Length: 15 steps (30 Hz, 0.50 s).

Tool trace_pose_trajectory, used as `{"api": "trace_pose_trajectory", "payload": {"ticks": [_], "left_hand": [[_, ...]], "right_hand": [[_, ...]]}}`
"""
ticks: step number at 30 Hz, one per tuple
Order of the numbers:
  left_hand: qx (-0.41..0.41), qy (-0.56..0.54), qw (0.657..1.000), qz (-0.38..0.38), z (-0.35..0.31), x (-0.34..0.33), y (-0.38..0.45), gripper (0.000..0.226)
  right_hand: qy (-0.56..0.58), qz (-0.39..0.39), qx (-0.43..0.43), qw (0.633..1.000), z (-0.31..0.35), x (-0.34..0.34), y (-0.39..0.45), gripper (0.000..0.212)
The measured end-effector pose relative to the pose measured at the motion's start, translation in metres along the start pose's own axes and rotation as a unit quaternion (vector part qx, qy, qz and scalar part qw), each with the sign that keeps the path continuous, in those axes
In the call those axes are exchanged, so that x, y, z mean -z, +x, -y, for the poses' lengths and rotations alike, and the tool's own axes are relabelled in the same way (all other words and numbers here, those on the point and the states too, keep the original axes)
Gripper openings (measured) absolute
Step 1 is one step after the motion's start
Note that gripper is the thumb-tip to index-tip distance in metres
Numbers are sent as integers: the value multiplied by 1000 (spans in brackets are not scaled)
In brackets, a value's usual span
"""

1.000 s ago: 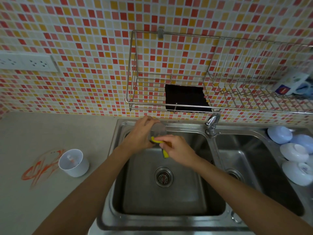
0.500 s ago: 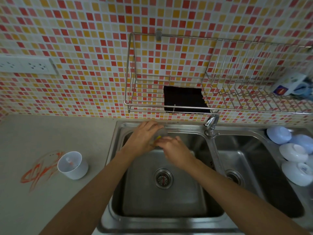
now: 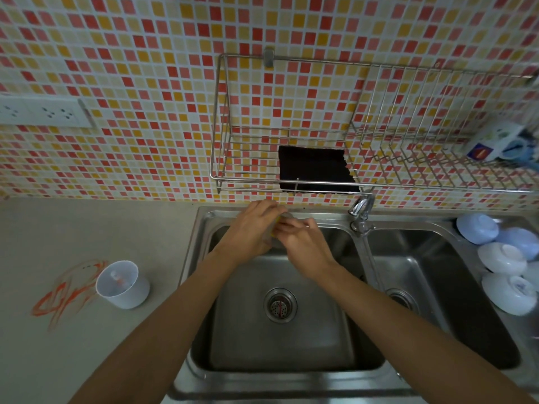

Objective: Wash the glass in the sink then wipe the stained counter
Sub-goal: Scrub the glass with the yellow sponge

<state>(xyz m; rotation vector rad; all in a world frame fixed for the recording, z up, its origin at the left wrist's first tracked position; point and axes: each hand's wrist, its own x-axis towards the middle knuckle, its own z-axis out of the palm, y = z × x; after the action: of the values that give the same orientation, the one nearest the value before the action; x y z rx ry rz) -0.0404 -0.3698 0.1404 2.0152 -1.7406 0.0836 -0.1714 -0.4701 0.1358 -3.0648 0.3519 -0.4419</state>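
Over the far side of the left sink basin (image 3: 280, 339), my left hand (image 3: 250, 231) grips a clear glass (image 3: 269, 239), which is almost hidden between both hands. My right hand (image 3: 306, 243) is closed on a yellow sponge (image 3: 276, 221) and presses it against the glass; only a thin yellow sliver shows. An orange-red stain (image 3: 62, 297) is smeared on the grey counter (image 3: 87, 228) at the left.
A white cup (image 3: 122, 284) stands beside the stain. The tap (image 3: 361, 208) sits between the two basins. A wire rack (image 3: 291, 182) on the tiled wall holds a dark cloth (image 3: 315, 170). Upturned pale bowls (image 3: 501, 258) lie at the right; a mug (image 3: 493, 142) rests on the rack.
My hands have moved together toward the back of the basin. The right hand has closed over the glass, so the sponge and glass that showed earlier are now mostly covered.
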Motion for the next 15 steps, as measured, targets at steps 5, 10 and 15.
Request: {"api": "trace_pose_trajectory", "payload": {"ticks": [5,10,15], "left_hand": [[21,-23,999,16,11,0,-9,73],[27,-17,999,3,14,2,-8,74],[12,-21,999,32,12,3,-8,69]], "right_hand": [[39,17,23,999,4,-5,-10,45],[-1,16,52,999,-7,6,-6,54],[76,23,50,996,5,-11,-16,46]]}}
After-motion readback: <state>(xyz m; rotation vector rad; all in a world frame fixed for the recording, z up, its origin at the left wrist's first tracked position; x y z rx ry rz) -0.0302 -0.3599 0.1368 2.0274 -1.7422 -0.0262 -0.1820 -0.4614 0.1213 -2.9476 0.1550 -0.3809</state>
